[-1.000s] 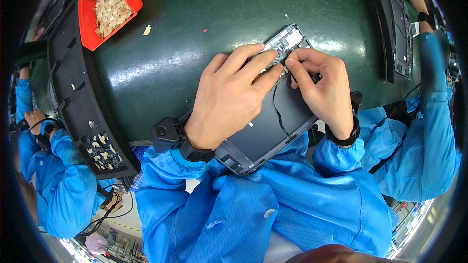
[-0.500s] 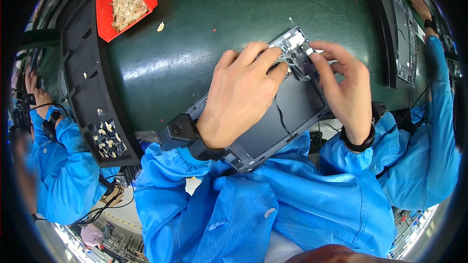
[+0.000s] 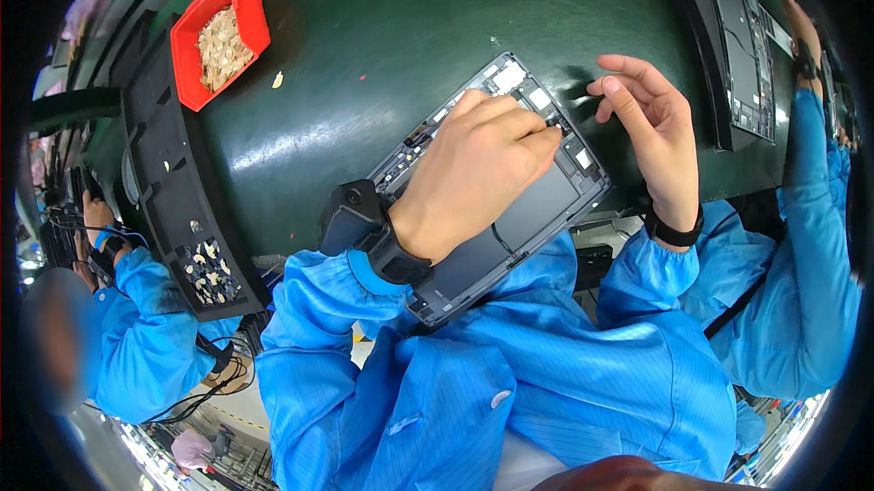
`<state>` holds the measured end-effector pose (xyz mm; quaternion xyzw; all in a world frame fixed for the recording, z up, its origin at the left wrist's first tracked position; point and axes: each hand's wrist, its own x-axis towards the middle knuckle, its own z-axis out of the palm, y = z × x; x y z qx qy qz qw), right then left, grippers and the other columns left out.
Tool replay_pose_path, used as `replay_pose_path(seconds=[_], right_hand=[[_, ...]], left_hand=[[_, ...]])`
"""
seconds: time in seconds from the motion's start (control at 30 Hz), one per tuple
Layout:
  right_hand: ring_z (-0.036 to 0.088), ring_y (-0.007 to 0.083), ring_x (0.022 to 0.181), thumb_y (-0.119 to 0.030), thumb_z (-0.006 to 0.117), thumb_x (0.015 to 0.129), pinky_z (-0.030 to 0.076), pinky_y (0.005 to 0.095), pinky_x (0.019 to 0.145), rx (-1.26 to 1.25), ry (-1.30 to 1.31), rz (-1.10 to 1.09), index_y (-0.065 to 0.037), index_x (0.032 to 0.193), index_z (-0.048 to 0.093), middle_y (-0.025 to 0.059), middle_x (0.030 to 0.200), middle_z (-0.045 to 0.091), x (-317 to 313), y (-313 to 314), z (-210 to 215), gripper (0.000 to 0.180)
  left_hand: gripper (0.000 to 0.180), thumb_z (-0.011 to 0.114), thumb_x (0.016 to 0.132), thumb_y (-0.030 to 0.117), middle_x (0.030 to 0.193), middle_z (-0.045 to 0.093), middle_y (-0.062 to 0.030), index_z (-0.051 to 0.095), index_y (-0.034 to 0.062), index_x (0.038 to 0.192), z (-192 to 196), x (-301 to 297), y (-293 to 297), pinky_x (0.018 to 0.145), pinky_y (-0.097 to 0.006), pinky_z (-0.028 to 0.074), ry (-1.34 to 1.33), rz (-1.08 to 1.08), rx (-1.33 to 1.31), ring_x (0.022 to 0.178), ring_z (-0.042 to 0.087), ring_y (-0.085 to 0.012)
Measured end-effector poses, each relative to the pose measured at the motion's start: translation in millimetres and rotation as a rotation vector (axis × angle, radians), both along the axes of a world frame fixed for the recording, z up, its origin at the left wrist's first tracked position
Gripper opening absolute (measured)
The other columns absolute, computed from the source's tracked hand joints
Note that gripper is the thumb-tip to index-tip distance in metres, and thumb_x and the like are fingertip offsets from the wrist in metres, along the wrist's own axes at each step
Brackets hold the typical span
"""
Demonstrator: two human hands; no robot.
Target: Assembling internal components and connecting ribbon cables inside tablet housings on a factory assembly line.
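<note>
— Two hands over the tablet [image 3: 537,209]?
— Only the left hand [image 3: 473,168] rests on it, fingers together, pressing its open back. The tablet lies on the green tabletop [image 3: 382,45].
— The right hand [image 3: 651,131]?
— Lifted beside it, grip apart, empty.

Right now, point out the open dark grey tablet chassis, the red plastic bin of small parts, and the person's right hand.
open dark grey tablet chassis [image 3: 546,204], head view, bare lower panel
red plastic bin [image 3: 187,31], head view, left rim
right hand [image 3: 651,127], head view, palm middle
</note>
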<state>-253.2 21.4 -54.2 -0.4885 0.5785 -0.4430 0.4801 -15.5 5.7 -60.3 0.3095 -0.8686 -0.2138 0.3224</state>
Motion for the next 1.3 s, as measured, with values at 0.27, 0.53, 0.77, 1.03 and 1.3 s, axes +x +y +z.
replay_pose_path(seconds=[0.27,0.53,0.77,1.03,1.3], right_hand=[[0.067,0.0086,0.090,-0.010,0.072,0.102,0.054,0.0236,0.081,-0.021,0.018,-0.014,0.003,0.127,0.070,0.0049,0.105,0.075,-3,4,-9,0.028],[0.067,0.0074,0.089,-0.012,0.074,0.101,0.053,0.0229,0.080,-0.018,0.042,-0.017,0.003,0.126,0.071,0.0040,0.106,0.075,-2,5,-11,0.030],[0.067,0.0066,0.090,-0.013,0.074,0.101,0.052,0.0221,0.079,-0.029,0.056,-0.010,0.003,0.126,0.071,0.0037,0.105,0.074,0,6,-14,0.030],[0.067,0.0071,0.088,-0.014,0.073,0.102,0.053,0.0236,0.078,-0.050,0.100,-0.013,0.003,0.124,0.072,0.0039,0.102,0.075,4,8,-17,0.028],[0.067,0.0079,0.086,-0.015,0.072,0.102,0.054,0.0252,0.077,-0.040,0.129,-0.016,0.003,0.123,0.072,0.0040,0.099,0.075,7,13,-15,0.028]], left_hand=[[0.023,0.081,0.083,0.011,0.101,0.074,-0.0044,0.080,0.0042,0.104,1,0,3,0.084,-0.037,0.051,-0.096,-0.003,-0.013,0.095,0.069,-0.0228],[0.020,0.082,0.082,0.011,0.104,0.071,-0.0036,0.080,0.0065,0.102,-1,-5,0,0.084,-0.039,0.051,-0.074,-0.006,0.007,0.098,0.067,-0.0235],[0.019,0.082,0.082,0.011,0.103,0.071,-0.0041,0.080,0.0056,0.100,-3,-7,-2,0.084,-0.039,0.052,-0.045,-0.007,0.020,0.097,0.067,-0.0245],[0.018,0.083,0.083,0.016,0.111,0.070,0.0022,0.082,0.0136,0.101,-1,-11,1,0.096,-0.040,0.042,-0.141,0.127,-0.082,0.112,0.063,-0.0191],[0.023,0.081,0.084,0.012,0.114,0.071,-0.0001,0.081,0.0109,0.108,-9,-9,2,0.093,-0.039,0.046,-0.108,0.062,-0.059,0.108,0.065,-0.0225]])
